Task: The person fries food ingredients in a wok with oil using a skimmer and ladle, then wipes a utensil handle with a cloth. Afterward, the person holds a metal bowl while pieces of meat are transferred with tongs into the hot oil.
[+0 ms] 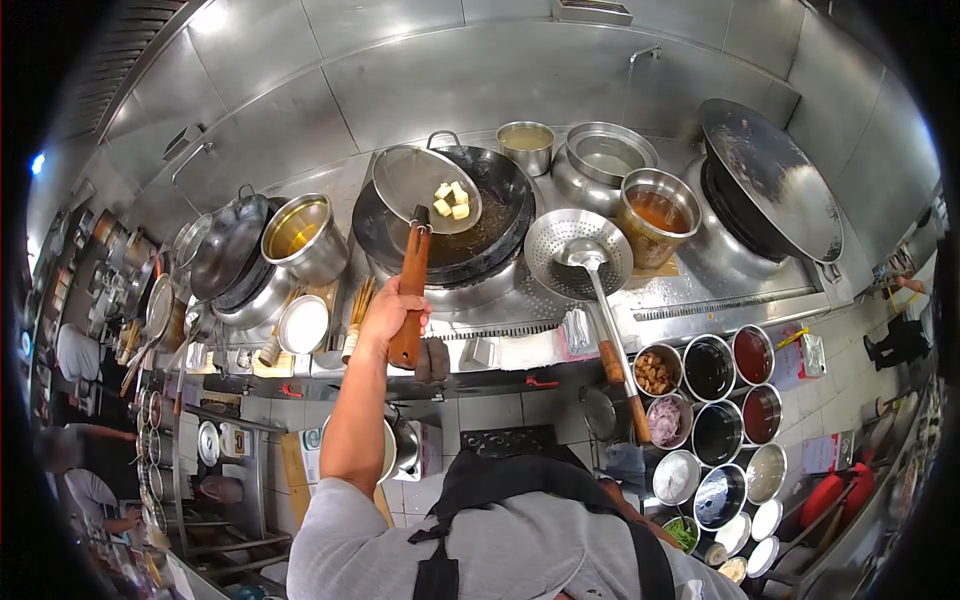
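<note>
My left hand (397,312) is closed round the wooden handle (415,268) of a fine-mesh strainer (405,180). Several pale yellow cubes (452,200) lie in the mesh, towards its right side. Beneath the strainer is a large dark wok (505,205) on the burner, its bottom stained brown and looking wet or oily. Only part of my right arm (625,495) shows beside the apron; my right hand is out of sight. A perforated ladle-strainer (540,245) rests to the right of the wok, its long handle reaching over the counter edge.
Metal pots (660,205) of liquid stand right of the wok, and a pot of yellow oil (297,235) stands left. Another wok (775,180) leans at far right. Sauce and ingredient tubs (718,432) fill the lower right. Co-workers (90,470) stand at far left; another person is at far right.
</note>
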`<state>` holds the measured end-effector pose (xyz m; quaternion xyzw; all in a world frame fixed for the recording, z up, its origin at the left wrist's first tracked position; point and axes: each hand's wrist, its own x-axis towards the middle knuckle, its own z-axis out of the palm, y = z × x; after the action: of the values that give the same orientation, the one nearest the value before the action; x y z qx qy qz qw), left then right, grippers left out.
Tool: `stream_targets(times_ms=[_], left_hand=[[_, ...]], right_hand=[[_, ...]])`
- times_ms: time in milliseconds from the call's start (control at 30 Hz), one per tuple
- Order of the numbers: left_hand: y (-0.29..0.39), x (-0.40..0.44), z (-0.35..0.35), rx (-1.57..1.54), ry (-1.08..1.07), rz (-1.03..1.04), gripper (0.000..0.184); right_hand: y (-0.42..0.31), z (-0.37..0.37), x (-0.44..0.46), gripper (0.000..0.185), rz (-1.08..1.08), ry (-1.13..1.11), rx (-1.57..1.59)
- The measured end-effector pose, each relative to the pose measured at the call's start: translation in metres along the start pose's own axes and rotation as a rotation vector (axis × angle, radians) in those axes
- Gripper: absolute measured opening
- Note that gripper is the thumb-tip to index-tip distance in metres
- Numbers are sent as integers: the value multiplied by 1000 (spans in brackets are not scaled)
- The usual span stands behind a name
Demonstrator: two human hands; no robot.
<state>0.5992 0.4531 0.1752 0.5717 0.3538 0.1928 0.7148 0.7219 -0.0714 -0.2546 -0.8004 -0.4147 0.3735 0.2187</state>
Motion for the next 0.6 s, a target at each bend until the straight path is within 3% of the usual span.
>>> stream_targets(times_ms=[67,100,167,233,300,367,400,467,600], left_hand=[[11,-9,0,113,42,-23,54],[10,-8,-6,121,44,-26,54],[13,-8,-20,268,41,15,60],[14,-9,-28,363,91,16,61],[13,-6,-31,646,223,126,60],[14,-5,-34,721,259,141,58],[13,-4,-37,774,313,179,58],[13,0,-45,882,398,325,58],[26,-15,-43,1043,520,274,57]], right_hand=[[-26,-4,-28,23,-68,227,84],[-33,-1,-25,23,-70,224,92],[-48,5,-19,26,-177,132,-353],[-8,12,-33,23,-302,140,-465],[19,33,-20,21,-429,157,-581],[19,39,1,20,452,-9,163],[-21,7,-10,23,698,105,661],[-37,-13,-8,22,592,107,549],[-51,-35,-5,17,160,99,84]])
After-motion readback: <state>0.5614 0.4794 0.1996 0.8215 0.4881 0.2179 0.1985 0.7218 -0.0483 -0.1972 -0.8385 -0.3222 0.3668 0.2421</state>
